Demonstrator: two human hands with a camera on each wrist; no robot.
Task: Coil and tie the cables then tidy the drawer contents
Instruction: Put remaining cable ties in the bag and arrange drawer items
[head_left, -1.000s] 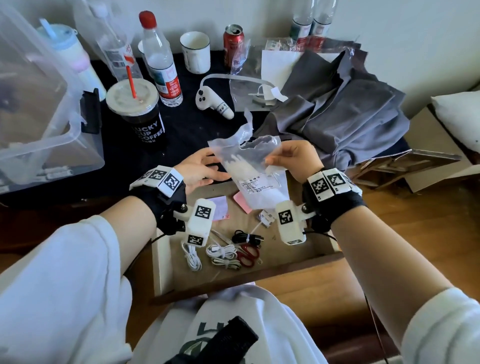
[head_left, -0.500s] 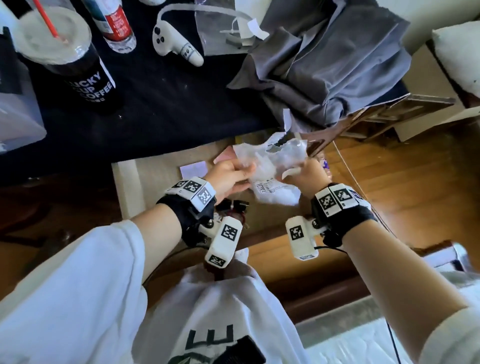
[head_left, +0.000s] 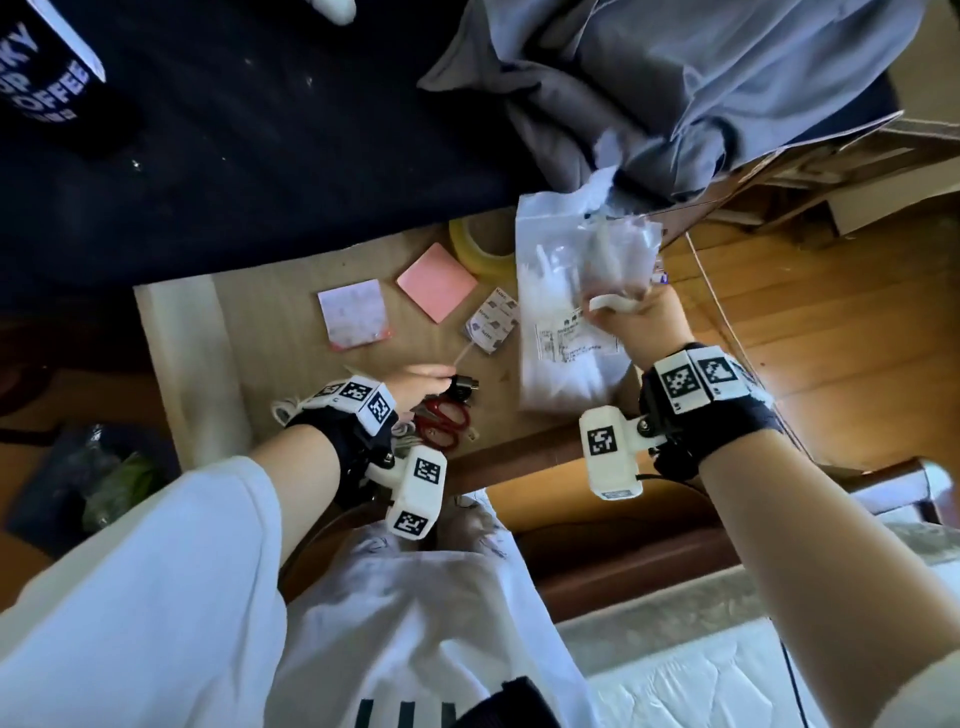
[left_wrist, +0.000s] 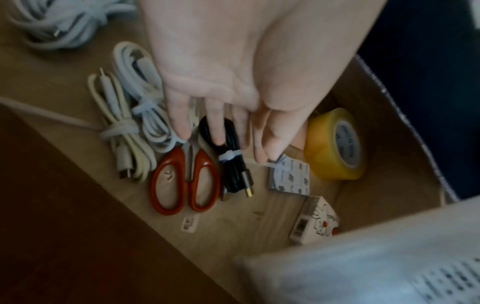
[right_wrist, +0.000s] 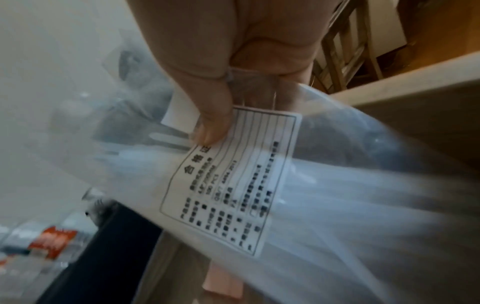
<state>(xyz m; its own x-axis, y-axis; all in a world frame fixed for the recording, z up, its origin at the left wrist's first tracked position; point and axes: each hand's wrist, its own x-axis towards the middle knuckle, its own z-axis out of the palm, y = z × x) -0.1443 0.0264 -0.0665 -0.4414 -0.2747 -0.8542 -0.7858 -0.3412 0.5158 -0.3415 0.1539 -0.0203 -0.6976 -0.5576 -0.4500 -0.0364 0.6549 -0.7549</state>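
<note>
The wooden drawer (head_left: 187, 364) stands pulled out. My left hand (head_left: 426, 382) hovers low over its front, thumb and forefinger pinching a thin white cable tie (left_wrist: 259, 164). Its other fingers (left_wrist: 218, 127) lie straight above a coiled black cable (left_wrist: 233, 170) bound with a white tie. Red-handled scissors (left_wrist: 184, 181) and two tied white cables (left_wrist: 122, 144) lie beside it. My right hand (head_left: 639, 322) grips a clear plastic bag of white cable ties (head_left: 566, 291) over the drawer's right side; its printed label (right_wrist: 233, 185) faces the right wrist camera.
In the drawer lie a yellow tape roll (head_left: 480, 244), two sticky-note pads (head_left: 436, 283), a label sheet (head_left: 491, 322) and a small printed box (left_wrist: 314, 222). Behind it, the black tabletop (head_left: 260, 130) carries grey cloth (head_left: 675, 78) and a coffee cup (head_left: 41, 67).
My left hand has let go of the bag and dropped to the drawer's front with a single tie. The right hand keeps the bag, now lower and further right. The head view has tipped downward.
</note>
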